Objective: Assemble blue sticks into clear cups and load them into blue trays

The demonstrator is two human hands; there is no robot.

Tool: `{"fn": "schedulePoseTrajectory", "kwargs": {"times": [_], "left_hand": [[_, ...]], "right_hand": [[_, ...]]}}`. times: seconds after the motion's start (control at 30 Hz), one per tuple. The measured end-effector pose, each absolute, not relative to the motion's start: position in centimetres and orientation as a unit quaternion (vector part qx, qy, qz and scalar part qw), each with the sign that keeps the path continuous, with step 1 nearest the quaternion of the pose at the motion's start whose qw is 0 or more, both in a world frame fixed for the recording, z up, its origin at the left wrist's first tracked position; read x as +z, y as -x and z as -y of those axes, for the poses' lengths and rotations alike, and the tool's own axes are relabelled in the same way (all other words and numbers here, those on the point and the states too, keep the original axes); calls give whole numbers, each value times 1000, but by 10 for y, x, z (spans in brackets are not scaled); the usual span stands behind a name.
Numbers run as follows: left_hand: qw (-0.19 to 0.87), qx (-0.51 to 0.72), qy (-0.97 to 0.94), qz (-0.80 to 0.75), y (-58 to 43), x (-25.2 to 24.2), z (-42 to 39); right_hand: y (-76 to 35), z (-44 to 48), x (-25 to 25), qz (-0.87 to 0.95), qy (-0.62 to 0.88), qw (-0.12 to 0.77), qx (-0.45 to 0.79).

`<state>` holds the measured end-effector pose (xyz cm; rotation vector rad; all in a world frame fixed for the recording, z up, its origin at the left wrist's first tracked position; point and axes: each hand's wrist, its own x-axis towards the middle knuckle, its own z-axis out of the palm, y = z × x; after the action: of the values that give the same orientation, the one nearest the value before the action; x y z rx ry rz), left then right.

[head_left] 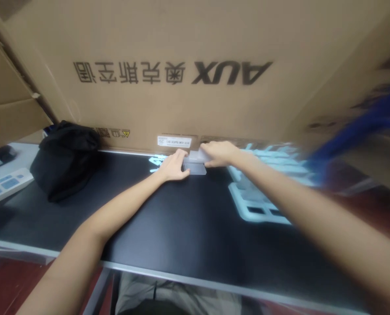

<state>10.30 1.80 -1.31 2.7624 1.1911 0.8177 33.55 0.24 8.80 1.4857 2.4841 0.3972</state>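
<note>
A pale grey, partly see-through box-like piece [195, 168] is at the back of the black table, between my hands. My left hand [174, 166] is closed on its left side, the thumb low and the fingers above. At the right end, my right hand [221, 153] grips the upper part of the same piece. Small light-blue plastic pieces [154, 162] lie just left of my left hand. Under and beyond my right forearm stands a light-blue plastic rack [247, 212] with slots, partly hidden and blurred.
A large cardboard box [168, 105] with upside-down print walls off the back of the table [155, 236]. On the left are a crumpled black cloth or bag [65, 159] and a white and blue flat item [6, 186]. A blurred blue frame [355, 131] stands at right.
</note>
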Motion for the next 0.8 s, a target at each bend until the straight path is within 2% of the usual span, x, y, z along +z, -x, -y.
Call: {"fn": "schedulePoseTrajectory", "kwargs": {"times": [0.27, 0.47, 0.6, 0.8], "left_hand": [[2, 250, -888, -385, -104, -14, -18], [1, 263, -894, -361, -101, -9, -14], [0, 304, -898, -317, -98, -14, -20], [-32, 399, -892, -207, -94, -18, -31]], "right_hand": [[-320, -7, 75, -871, -453, 74, 175], [-324, -17, 87, -895, -440, 67, 34], [-321, -11, 86, -892, -445, 76, -2], [-319, -9, 64, -919, -385, 51, 71]]}}
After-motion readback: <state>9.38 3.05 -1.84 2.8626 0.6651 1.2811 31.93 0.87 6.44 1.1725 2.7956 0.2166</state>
